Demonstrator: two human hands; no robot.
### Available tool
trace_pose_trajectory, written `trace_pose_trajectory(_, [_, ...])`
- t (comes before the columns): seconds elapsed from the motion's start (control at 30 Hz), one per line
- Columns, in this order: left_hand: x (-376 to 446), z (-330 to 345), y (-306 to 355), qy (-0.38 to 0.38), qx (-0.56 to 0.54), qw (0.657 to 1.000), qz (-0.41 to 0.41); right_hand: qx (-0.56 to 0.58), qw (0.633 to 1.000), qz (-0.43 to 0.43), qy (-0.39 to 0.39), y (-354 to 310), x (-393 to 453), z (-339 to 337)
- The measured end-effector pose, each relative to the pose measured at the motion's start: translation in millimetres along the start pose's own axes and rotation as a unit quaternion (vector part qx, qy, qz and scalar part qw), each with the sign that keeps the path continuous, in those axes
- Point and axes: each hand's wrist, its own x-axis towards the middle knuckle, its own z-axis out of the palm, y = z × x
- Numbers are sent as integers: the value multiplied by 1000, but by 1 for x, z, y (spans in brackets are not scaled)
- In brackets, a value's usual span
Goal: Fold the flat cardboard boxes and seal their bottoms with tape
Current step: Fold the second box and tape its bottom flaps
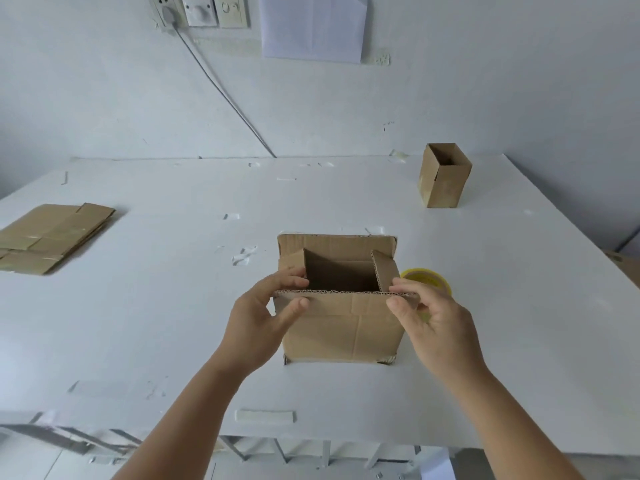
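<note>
Box: brown corrugated cardboard box (341, 299) stands mid-table, flaps up, long axis left-right.
Hands: left hand (266, 306) and right hand (426, 313) pinch the near flap's ends — equally near.
Beyond: yellow tape roll (427, 278) just right; flat cardboard stack (52, 237) far left.

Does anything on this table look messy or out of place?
Yes: stray strips and scraps of tape are stuck across the white table. Otherwise things look orderly: both hands grip the open box, with the tape roll beside it.
</note>
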Motion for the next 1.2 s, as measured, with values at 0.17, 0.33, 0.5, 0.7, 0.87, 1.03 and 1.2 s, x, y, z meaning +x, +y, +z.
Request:
trace_pose_trajectory(0.17, [-2, 8, 1, 72, -14, 997, -38, -22, 999, 15, 29, 6, 5, 6])
trace_pose_trajectory(0.33, [7, 14, 2, 109, 31, 993, -45, -44, 998, 37, 15, 5, 19, 11])
trace_pose_trajectory(0.5, [17, 19, -1, 98, 78, 992, 9, -70, 996, 51, -2, 6, 28, 17])
trace_pose_trajectory(0.7, [31, 8, 4, -33, 208, 977, 44, -140, 981, -38, -132, -6, 42, 7])
trace_pose_trajectory(0.87, [43, 0, 11, -101, 331, 937, 49, -212, 959, -87, -165, -13, 47, 6])
trace_pose_trajectory(1.03, [37, 1, 11, -121, 421, 894, 98, -223, 955, -160, -109, -1, 41, 16])
trace_pose_trajectory(1.2, [32, 7, 13, -197, 462, 858, 107, -242, 947, -140, -159, -6, 32, 16])
